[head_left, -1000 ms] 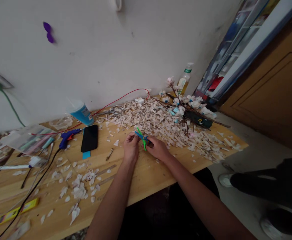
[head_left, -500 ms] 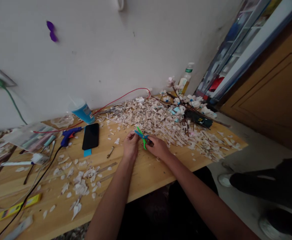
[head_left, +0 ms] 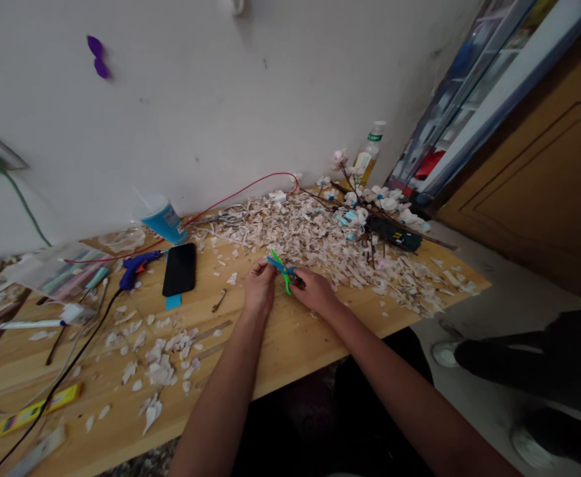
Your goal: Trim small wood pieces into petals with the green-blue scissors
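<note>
My right hand [head_left: 314,291] is closed around the handles of small green and blue scissors [head_left: 281,269], held just above the wooden table [head_left: 290,344]. My left hand [head_left: 259,289] is pinched together right at the scissor blades; what it holds is too small to make out. Both hands sit at the near edge of a big heap of pale paper scraps [head_left: 320,238]. A smaller scatter of white petal-shaped cuttings [head_left: 158,368] lies to the left of my left forearm.
A black phone [head_left: 179,269], a blue glue gun [head_left: 136,266] with black cord, a blue cup [head_left: 163,222] and a red wire [head_left: 240,193] lie at left and back. A flowered branch [head_left: 369,205] and a bottle [head_left: 368,159] stand back right. Another person's legs [head_left: 519,364] are at right.
My hands and the scissors have stayed in nearly the same place; only the view has shifted slightly.
</note>
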`<state>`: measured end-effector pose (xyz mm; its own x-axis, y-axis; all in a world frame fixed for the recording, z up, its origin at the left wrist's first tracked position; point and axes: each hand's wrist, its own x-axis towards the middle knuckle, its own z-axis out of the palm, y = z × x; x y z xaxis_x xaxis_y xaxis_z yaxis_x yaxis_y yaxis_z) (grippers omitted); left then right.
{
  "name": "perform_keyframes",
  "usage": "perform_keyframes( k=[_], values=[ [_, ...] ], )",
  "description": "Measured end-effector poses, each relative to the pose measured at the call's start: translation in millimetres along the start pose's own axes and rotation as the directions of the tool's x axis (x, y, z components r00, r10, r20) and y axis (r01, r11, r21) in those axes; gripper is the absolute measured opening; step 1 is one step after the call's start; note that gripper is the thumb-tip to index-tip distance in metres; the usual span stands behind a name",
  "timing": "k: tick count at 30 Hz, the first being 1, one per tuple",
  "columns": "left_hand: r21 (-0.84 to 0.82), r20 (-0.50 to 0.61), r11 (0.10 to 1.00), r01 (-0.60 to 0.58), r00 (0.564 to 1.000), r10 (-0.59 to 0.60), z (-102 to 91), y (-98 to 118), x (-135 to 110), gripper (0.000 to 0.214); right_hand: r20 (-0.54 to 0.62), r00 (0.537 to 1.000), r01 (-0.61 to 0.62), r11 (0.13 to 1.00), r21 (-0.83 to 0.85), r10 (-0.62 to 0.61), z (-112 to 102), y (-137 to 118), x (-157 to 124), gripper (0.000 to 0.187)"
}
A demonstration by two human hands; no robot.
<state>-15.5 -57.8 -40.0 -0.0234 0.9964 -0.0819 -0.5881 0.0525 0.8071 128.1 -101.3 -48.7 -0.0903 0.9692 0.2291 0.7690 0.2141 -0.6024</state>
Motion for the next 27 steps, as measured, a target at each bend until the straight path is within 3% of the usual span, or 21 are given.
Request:
perform_keyframes(
  k=[17,27],
  values=[
    [0.105,0.052,0.994,-0.016,0.999,0.010,-7.6,1,3,0.020,-0.015,1.000,0.015,1.000,0.007,-0.014,2,4,1,0.018],
    [0.436,0.128,0.890,-0.133,0.988,0.085,-13.7,26,9,0.016,-0.025,1.000,0.000,1.000,0.019,0.001,4,6,2,0.020]
  ],
)
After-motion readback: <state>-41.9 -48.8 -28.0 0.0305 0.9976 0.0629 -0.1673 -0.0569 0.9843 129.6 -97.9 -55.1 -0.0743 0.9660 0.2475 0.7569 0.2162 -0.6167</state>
